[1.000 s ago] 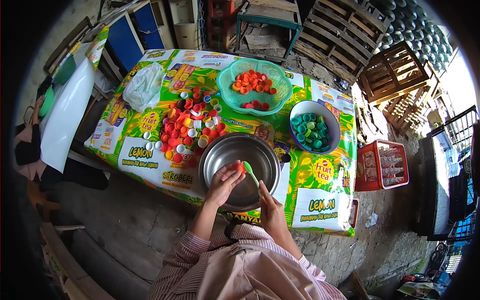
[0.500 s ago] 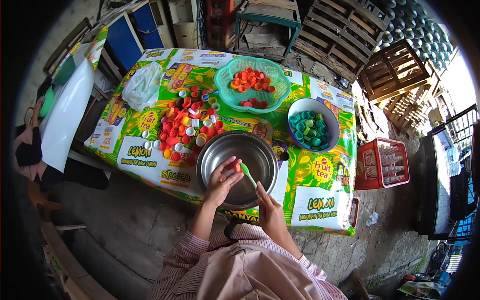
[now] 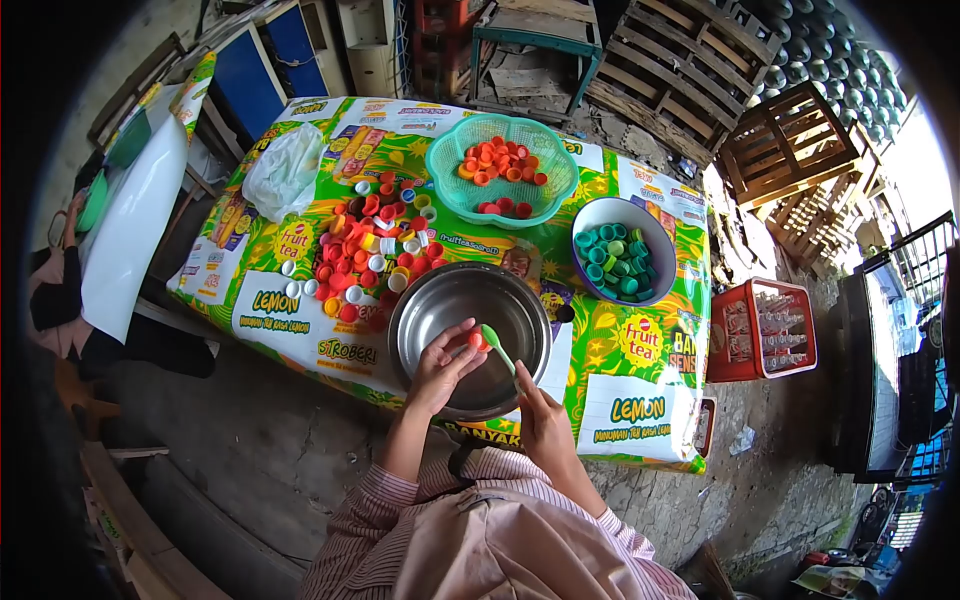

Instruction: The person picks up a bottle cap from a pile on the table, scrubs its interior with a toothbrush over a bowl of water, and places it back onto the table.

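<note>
My left hand [image 3: 441,366] pinches an orange-red bottle cap [image 3: 477,341] over the steel bowl [image 3: 404,290]. In my right hand [image 3: 545,420] is a green spoon [image 3: 501,352], gripped by its pale handle, its rounded head right at the cap. Beyond the bowl to the left lies a loose heap of red, white and yellow caps [image 3: 365,255]. Orange and red caps [image 3: 497,160] sit in a turquoise mesh basket [image 3: 440,172] at the back. On the right, a white bowl with a dark rim [image 3: 593,212] holds green caps [image 3: 620,262].
A crumpled plastic bag [image 3: 284,175] lies on the printed tablecloth [image 3: 640,400], far left. A red crate of bottles [image 3: 765,328] stands on the floor at right. Wooden pallets [image 3: 690,65] lean behind. Another person's arm [image 3: 72,225] shows at far left.
The camera view has shifted slightly, so the table and its things sit a little further left. Both hands keep their grip on the cap and the spoon.
</note>
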### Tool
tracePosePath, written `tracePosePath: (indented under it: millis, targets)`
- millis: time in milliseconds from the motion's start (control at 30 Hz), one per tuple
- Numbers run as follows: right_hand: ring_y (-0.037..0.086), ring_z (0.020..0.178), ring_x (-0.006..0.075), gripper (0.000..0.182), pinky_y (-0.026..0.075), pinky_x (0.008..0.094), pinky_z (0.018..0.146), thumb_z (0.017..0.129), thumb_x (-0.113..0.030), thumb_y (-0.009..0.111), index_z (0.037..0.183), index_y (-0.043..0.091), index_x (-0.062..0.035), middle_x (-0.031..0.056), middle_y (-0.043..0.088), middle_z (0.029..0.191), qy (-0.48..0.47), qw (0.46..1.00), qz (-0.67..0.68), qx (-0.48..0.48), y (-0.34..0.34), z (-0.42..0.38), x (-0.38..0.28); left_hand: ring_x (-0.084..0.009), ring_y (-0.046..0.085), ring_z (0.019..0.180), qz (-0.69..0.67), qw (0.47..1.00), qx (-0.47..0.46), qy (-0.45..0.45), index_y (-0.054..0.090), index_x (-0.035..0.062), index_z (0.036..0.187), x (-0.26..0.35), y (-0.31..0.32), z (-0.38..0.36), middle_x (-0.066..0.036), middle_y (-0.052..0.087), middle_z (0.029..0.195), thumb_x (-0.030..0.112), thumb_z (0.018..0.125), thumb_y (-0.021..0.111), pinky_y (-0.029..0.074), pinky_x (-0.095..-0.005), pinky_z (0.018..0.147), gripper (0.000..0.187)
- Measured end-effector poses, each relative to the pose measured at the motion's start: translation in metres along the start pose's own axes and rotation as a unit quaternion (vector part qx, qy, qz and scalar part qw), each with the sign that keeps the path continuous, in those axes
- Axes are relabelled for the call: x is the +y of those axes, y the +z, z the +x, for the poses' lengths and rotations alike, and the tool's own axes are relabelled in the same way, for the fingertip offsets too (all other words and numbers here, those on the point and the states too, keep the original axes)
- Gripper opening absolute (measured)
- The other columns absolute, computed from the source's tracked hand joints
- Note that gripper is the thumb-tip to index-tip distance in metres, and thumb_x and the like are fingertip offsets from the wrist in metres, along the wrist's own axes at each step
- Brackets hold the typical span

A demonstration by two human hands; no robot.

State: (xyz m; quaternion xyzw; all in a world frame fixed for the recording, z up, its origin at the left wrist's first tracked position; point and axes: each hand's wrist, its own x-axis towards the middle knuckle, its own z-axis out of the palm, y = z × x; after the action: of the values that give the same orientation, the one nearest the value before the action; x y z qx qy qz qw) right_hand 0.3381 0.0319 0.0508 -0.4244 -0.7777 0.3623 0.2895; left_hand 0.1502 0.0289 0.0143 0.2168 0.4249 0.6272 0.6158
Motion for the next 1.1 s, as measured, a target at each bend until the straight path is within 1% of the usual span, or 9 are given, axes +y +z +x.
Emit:
tracePosePath:
  millis: [67,267,400,467,567,700,767,867,1100]
  targets:
    - [0.059,0.063,0.038,0.054,0.046,0.045,0.055,0.085,-0.003,0.051,0.135,0.038,-0.018,0.0202,0.06,0.078,-0.009,1.0,-0.002,-0.022,0.003,-0.001,0.001,-0.0202,0.057,0.106,-0.027,0.999,-0.031,0.025,0.04,0.0063,0.131,0.001,0.003,-0.001,-0.009,0.054,0.12,0.005,0.091,0.049,0.047,-0.0333,0.094,0.041]
    - [0.059,0.061,0.0373,0.052,0.045,0.0447,0.053,0.086,-0.004,0.05,0.135,0.038,-0.0169,0.02,0.059,0.077,0.0,1.0,-0.008,-0.005,0.004,0.001,-0.001,-0.0199,0.057,0.106,-0.055,0.998,-0.032,-0.013,0.037,0.0072,0.133,0.004,-0.001,-0.002,-0.011,0.052,0.124,0.007,0.092,0.048,0.047,-0.0336,0.094,0.042]
    - [0.06,0.066,0.0384,0.052,0.047,0.0438,0.055,0.086,-0.003,0.049,0.135,0.038,-0.0156,0.0221,0.061,0.083,-0.024,1.0,0.015,-0.005,0.009,0.0,-0.003,-0.0215,0.057,0.106,-0.049,0.998,-0.027,-0.016,0.043,0.0062,0.128,0.003,-0.007,-0.002,-0.012,0.053,0.123,0.008,0.092,0.048,0.047,-0.0332,0.093,0.036]
    - [0.061,0.072,0.0397,0.052,0.048,0.0437,0.058,0.086,-0.003,0.049,0.135,0.038,-0.0148,0.0241,0.061,0.09,0.037,0.999,0.0,-0.034,0.007,0.0,-0.004,-0.0223,0.057,0.106,-0.027,0.999,-0.018,-0.029,0.046,0.0057,0.125,-0.002,-0.013,-0.003,-0.012,0.053,0.123,0.008,0.092,0.048,0.048,-0.0329,0.092,0.033]
    - [0.06,0.072,0.0406,0.052,0.048,0.0443,0.059,0.086,-0.003,0.049,0.135,0.038,-0.0142,0.0248,0.061,0.089,-0.007,0.998,0.047,-0.034,0.012,-0.003,-0.007,-0.0229,0.057,0.106,-0.049,0.998,-0.025,-0.005,0.05,0.005,0.12,0.001,-0.014,-0.004,-0.012,0.054,0.121,0.01,0.093,0.048,0.048,-0.0327,0.092,0.028]
    - [0.059,0.068,0.0412,0.052,0.047,0.0444,0.058,0.085,-0.001,0.049,0.135,0.038,-0.0136,0.0246,0.061,0.085,0.006,0.997,0.069,-0.04,0.013,0.0,-0.004,-0.0209,0.058,0.103,-0.049,0.998,-0.028,-0.027,0.051,0.004,0.119,0.003,-0.017,-0.003,-0.011,0.056,0.118,0.011,0.093,0.049,0.049,-0.0313,0.09,0.028]
    - [0.059,0.068,0.0414,0.054,0.047,0.0435,0.059,0.085,0.0,0.049,0.135,0.038,-0.0131,0.0246,0.061,0.084,0.042,0.999,-0.005,-0.032,0.012,0.002,-0.005,-0.0218,0.058,0.104,-0.043,0.998,-0.038,-0.026,0.05,0.0036,0.12,0.001,-0.02,-0.002,-0.012,0.055,0.12,0.012,0.093,0.048,0.048,-0.0325,0.091,0.029]
    - [0.059,0.071,0.0414,0.054,0.047,0.0435,0.061,0.084,0.001,0.05,0.135,0.037,-0.013,0.0249,0.06,0.086,0.033,0.998,0.034,0.027,0.011,0.004,-0.005,-0.0204,0.059,0.103,-0.062,0.996,-0.054,-0.019,0.05,0.0033,0.121,0.007,-0.017,0.0,-0.012,0.055,0.12,0.013,0.093,0.048,0.048,-0.0322,0.09,0.029]
    - [0.061,0.071,0.0388,0.053,0.046,0.0438,0.061,0.085,0.0,0.049,0.135,0.038,-0.0136,0.023,0.061,0.087,0.019,0.999,0.015,-0.028,0.009,0.002,-0.01,-0.0179,0.058,0.102,-0.027,0.999,-0.031,0.01,0.051,0.0032,0.12,0.008,-0.016,0.001,-0.009,0.057,0.114,0.016,0.094,0.048,0.048,-0.0318,0.087,0.029]
